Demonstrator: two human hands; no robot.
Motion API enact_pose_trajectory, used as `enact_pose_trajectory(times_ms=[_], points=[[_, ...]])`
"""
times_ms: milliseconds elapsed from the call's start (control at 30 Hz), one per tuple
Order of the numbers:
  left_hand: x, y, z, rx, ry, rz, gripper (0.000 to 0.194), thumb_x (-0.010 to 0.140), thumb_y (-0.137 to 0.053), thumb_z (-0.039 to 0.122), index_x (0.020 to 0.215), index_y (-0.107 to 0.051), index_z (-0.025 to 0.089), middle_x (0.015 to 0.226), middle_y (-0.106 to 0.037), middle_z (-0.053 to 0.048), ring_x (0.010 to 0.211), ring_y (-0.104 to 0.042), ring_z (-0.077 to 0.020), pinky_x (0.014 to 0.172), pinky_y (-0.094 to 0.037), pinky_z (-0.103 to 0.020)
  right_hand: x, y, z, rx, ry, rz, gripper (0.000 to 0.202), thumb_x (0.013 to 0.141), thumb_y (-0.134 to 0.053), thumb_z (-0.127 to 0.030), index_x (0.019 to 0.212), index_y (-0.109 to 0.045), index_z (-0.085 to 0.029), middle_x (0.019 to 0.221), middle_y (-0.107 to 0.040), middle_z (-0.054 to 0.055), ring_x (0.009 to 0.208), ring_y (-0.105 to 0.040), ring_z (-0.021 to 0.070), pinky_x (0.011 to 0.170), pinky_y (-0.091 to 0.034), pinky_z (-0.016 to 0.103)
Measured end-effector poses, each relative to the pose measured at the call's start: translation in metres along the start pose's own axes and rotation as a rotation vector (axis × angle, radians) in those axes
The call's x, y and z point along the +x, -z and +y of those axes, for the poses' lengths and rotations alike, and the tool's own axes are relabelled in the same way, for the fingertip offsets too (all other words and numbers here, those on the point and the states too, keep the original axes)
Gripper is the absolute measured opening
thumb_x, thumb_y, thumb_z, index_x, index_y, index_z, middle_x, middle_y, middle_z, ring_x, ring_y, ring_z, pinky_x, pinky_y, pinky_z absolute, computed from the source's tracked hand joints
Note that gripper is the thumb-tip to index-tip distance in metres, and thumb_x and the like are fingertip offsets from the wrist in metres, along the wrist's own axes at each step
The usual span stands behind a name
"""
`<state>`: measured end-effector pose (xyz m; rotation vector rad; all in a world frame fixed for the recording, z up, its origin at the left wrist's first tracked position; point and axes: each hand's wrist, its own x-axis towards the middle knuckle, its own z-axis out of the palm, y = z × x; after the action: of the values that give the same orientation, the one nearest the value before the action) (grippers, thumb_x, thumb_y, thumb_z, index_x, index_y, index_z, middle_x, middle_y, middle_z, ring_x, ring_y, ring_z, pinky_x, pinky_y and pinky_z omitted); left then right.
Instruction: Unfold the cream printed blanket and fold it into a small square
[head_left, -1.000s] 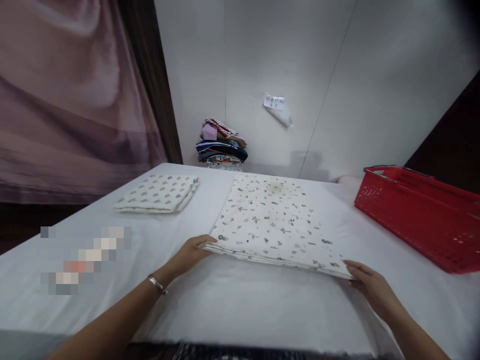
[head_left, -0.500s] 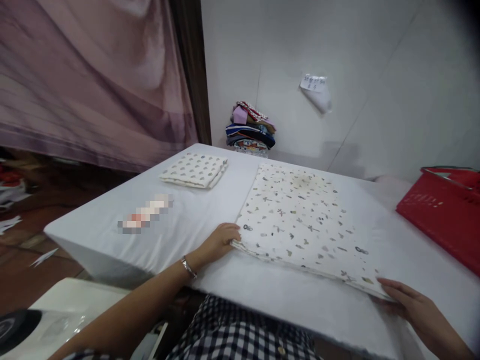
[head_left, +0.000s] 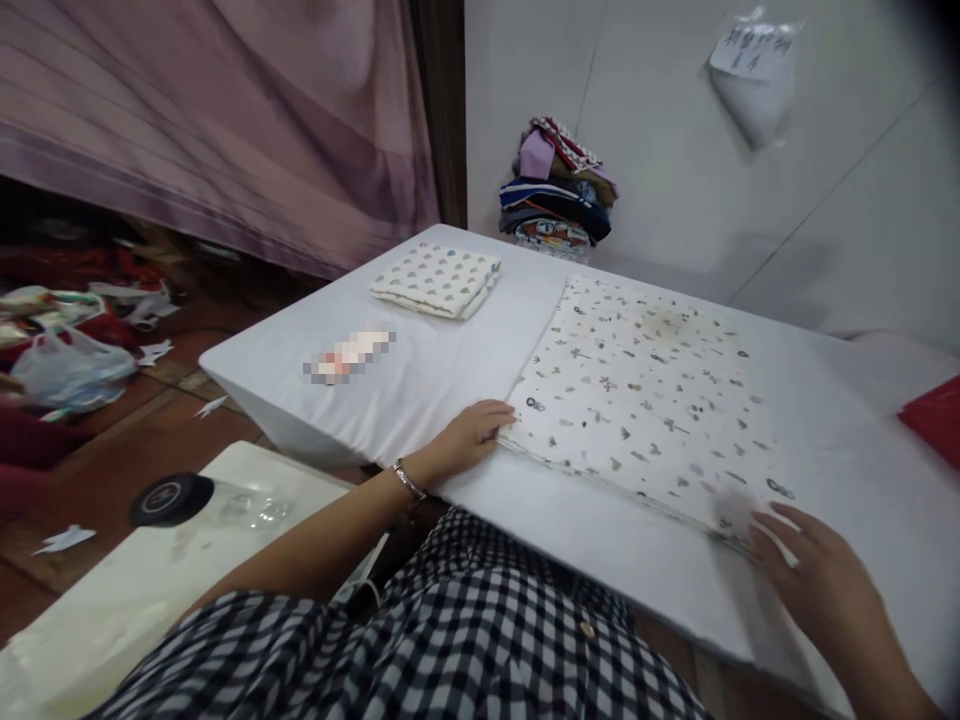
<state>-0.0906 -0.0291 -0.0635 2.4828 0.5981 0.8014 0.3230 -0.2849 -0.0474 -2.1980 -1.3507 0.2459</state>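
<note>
A white cloth (head_left: 637,400) printed with small dark motifs lies flat in layers on the white-covered table (head_left: 600,520), a brownish stain near its far edge. My left hand (head_left: 476,432) grips its near left corner, fingers together over the edge. At the near right corner is my right hand (head_left: 814,560), fingers apart and bent over the cloth's edge, partly blurred. A smaller folded cloth (head_left: 439,280) with a repeated grey pattern sits farther back on the left. In front of that lies a pixelated item (head_left: 349,355).
Stacked folded clothes (head_left: 559,190) stand beyond the table by the wall. A red container (head_left: 934,420) is at the right edge. Left of the table are a white surface with a black round object (head_left: 172,498) and a plastic bag (head_left: 71,368) on the floor.
The view has turned left and down, so the red container has mostly left it. My right hand has spread its fingers at the cloth's corner; my left hand keeps its place.
</note>
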Motion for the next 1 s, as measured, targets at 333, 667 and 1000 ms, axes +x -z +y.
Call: enact_pose_trajectory(times_ms=[333,667,1000], points=[[-0.012,0.001,0.016,0.131,0.099,0.036,0.045,0.072,-0.043,-0.001,0.104,-0.064,0.022,0.123,-0.058,-0.007,0.118,-0.049,-0.0207,0.099,-0.042,-0.044,0.024,-0.082,-0.101,-0.147,0.817,-0.147,0.04,0.091,-0.045,-0.033,0.129,-0.052,-0.024,0.133,-0.053,0.006,0.129,-0.041,0.0261,0.105,-0.036,0.048],[-0.013,0.0,0.009,0.198,0.152,0.048,0.041,0.071,-0.044,0.003,0.099,-0.067,0.022,0.117,-0.061,-0.007,0.111,-0.054,-0.0212,0.095,-0.043,-0.043,0.015,-0.093,-0.093,-0.259,0.774,-0.21,0.054,0.092,-0.044,-0.039,0.143,-0.033,-0.025,0.145,-0.037,0.006,0.136,-0.029,0.0251,0.11,-0.027,0.05],[0.004,-0.017,0.023,0.271,0.013,-0.07,0.027,0.085,-0.05,0.032,0.108,-0.064,0.027,0.12,-0.062,-0.005,0.116,-0.052,-0.0274,0.1,-0.035,-0.049,-0.009,-0.063,-0.081,-0.259,0.472,-0.117,0.046,0.092,-0.042,-0.036,0.136,-0.045,-0.022,0.144,-0.039,0.008,0.136,-0.029,0.0248,0.11,-0.023,0.053]])
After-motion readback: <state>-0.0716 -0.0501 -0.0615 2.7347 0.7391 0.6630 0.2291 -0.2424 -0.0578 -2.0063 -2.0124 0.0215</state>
